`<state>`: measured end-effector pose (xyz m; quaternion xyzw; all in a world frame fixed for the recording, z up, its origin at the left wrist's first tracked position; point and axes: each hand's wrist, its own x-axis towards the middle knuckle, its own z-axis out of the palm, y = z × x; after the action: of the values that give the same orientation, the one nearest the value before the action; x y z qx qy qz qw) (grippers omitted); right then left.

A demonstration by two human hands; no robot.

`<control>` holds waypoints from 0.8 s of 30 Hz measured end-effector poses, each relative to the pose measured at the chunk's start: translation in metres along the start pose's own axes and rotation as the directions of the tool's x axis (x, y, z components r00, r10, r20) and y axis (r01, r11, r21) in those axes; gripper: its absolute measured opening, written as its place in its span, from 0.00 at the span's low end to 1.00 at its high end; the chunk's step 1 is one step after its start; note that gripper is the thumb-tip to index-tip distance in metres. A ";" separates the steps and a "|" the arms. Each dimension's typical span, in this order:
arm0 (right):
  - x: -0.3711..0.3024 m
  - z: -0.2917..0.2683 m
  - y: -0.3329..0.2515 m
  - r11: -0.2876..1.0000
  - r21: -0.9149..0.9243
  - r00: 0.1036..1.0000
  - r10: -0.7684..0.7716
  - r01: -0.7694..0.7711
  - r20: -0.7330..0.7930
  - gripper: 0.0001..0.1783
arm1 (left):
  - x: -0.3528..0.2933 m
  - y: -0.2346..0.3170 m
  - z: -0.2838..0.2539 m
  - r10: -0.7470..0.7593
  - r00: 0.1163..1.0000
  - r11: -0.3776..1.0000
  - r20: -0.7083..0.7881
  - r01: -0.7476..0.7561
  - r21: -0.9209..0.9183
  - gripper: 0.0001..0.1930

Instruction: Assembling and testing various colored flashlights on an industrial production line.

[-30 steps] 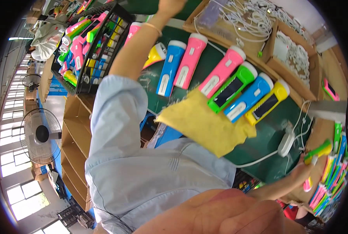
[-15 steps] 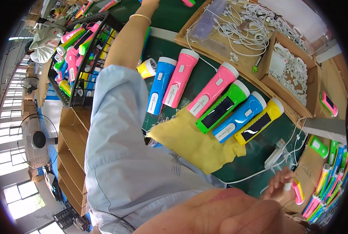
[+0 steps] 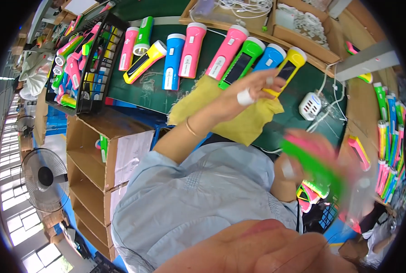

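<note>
My left hand, with white tape around it, reaches over the row of flashlights. Its fingers are spread apart near the yellow flashlight and hold nothing; whether they touch it I cannot tell. Part of the blue flashlight is behind this hand. At the right my right hand, smeared by motion and also taped, grips a green and pink flashlight. Green and pink flashlights lie further left in the row, partly on a yellow cloth.
A black crate full of flashlights stands at left, above cardboard shelves. Cables lie in a wooden tray and small white parts in a cardboard box at the back. A white charger block and more flashlights are at right.
My left hand has come back from the far left to the row's right end. My right hand has come up with a blurred flashlight. The view has shifted, showing more flashlights at left.
</note>
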<state>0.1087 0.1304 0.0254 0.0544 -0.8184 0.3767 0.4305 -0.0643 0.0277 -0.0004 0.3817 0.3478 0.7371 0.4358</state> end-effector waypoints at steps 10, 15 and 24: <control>-0.057 0.036 0.005 0.711 0.245 0.750 0.645 -0.659 0.147 0.10 | -0.029 -0.014 0.027 -0.233 0.934 0.970 -0.271 0.202 -0.137 0.21; -0.049 0.024 0.005 0.465 0.378 0.539 0.834 -0.801 0.115 0.15 | -0.018 0.001 0.036 -0.391 0.901 0.876 -0.189 0.300 -0.378 0.20; -0.056 0.028 0.011 0.285 0.556 0.466 0.859 -0.781 0.214 0.15 | -0.012 -0.006 0.026 -0.385 0.856 0.911 -0.346 0.293 -0.290 0.16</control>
<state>0.1203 0.1061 -0.0318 -0.2680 -0.5389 0.7767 0.1858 -0.0354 0.0232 0.0036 0.1049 0.4044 0.7446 0.5207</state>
